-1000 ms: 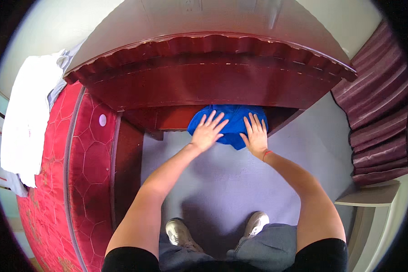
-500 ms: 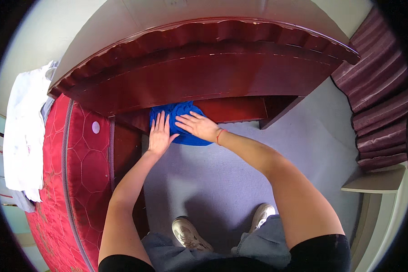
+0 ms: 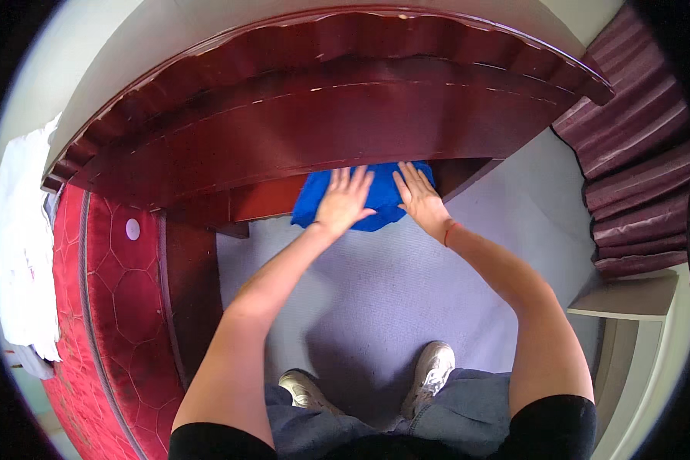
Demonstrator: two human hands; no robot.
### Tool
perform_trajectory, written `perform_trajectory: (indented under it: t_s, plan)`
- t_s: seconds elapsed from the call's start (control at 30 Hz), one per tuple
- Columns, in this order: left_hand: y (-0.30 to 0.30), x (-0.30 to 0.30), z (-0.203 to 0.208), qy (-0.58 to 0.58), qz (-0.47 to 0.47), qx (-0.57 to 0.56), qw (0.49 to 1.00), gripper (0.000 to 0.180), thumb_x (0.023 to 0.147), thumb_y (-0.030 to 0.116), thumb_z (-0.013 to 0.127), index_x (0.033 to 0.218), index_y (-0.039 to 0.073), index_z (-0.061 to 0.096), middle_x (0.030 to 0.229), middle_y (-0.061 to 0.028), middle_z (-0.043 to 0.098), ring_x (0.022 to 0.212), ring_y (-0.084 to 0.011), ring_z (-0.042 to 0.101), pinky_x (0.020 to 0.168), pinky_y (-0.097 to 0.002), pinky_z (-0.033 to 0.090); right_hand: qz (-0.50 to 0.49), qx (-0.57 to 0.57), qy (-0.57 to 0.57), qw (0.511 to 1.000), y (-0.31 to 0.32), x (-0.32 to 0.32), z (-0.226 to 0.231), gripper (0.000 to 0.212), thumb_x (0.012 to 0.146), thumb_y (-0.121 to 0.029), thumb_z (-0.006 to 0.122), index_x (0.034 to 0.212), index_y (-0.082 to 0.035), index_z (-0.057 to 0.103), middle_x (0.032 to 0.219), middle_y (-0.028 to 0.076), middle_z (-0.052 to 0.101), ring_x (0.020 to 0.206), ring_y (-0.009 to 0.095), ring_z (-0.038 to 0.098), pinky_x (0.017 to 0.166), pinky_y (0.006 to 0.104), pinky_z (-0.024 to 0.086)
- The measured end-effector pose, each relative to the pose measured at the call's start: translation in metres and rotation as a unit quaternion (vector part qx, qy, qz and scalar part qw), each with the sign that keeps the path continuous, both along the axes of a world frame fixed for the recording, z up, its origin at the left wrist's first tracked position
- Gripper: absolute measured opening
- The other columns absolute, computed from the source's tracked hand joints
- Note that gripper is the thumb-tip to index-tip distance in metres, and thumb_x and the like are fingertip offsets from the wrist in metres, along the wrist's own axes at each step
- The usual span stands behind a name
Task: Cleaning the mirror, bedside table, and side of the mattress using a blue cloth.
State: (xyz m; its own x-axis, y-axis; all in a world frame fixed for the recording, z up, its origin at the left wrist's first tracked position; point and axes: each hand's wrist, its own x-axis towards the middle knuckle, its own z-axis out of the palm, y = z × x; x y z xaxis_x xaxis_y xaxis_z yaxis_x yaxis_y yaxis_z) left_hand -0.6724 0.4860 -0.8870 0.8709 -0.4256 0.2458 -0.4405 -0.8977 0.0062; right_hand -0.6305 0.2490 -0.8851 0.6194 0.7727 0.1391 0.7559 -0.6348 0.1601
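Note:
A blue cloth point(image 3: 383, 207) lies spread over a low dark-red wooden shelf board point(image 3: 264, 199) beneath a desk, its near edge drooping over the front. On the cloth's left part my left hand point(image 3: 343, 201) lies flat, fingers stretched out and thumb apart. My right hand point(image 3: 423, 203), with a thin red string at the wrist, presses flat on the cloth's right part, fingers extended. Neither hand grips anything. The far part of the cloth is hidden under the desk's front panel point(image 3: 314, 130).
The desk's scalloped top edge point(image 3: 337, 38) overhangs my hands. At left stands a red quilted mattress point(image 3: 126, 268) with white fabric point(image 3: 27, 245) on it. Purple curtains point(image 3: 636, 153) hang at right above a pale ledge point(image 3: 629, 299). Grey carpet point(image 3: 376, 284) covers the floor.
Both hands and the blue cloth have shifted right along the shelf board, baring its left part. My hands are now farther apart, and the whole view has shifted slightly.

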Motion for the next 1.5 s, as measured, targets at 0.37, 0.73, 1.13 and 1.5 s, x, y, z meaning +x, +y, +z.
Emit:
perform_trajectory:
  t_s: [0.37,0.73,1.13,1.5]
  plan:
    - [0.046,-0.055,-0.015,-0.007,0.095,-0.156,0.983,0.063,0.092,0.040,0.063,0.148,0.015,0.045,0.158,-0.0222,0.029,0.147,-0.0425,0.024,0.117,-0.0558,0.025,-0.060,0.146,0.106,0.982,0.041,-0.061,-0.002,0.076,0.082,-0.019,0.065,0.145,0.009,0.031,0.155,0.030,0.022,0.147,0.044,0.019,0.120,0.0547,0.016]
    - [0.137,-0.079,0.027,-0.022,0.260,-0.264,0.928,0.013,0.085,0.010,0.071,0.094,0.007,0.062,0.096,-0.0152,0.060,0.075,-0.0384,0.064,0.066,-0.0473,0.053,-0.054,0.318,0.184,0.928,0.138,-0.021,0.005,0.017,0.089,-0.014,0.066,0.100,-0.007,0.056,0.095,0.017,0.064,0.084,0.038,0.063,0.072,0.0488,0.051]
    - [0.129,-0.141,0.215,-0.376,0.111,-0.322,0.862,0.018,0.086,-0.005,0.069,0.096,0.001,0.057,0.074,-0.0071,0.054,0.054,-0.0142,0.054,0.050,-0.0268,0.044,0.156,0.675,0.168,0.701,0.146,-0.096,0.197,0.016,0.099,0.004,0.049,0.109,-0.002,0.038,0.107,0.010,0.044,0.090,0.015,0.054,0.081,0.0268,0.048]
    - [0.099,-0.064,0.158,-0.381,0.249,-0.131,0.881,0.058,0.076,0.021,0.074,0.125,-0.004,0.054,0.118,-0.0281,0.053,0.110,-0.0459,0.052,0.094,-0.0526,0.040,0.137,0.265,-0.292,0.909,0.188,-0.056,0.190,0.036,0.078,-0.018,0.066,0.114,-0.022,0.068,0.115,-0.005,0.064,0.101,0.014,0.060,0.083,0.0319,0.043]
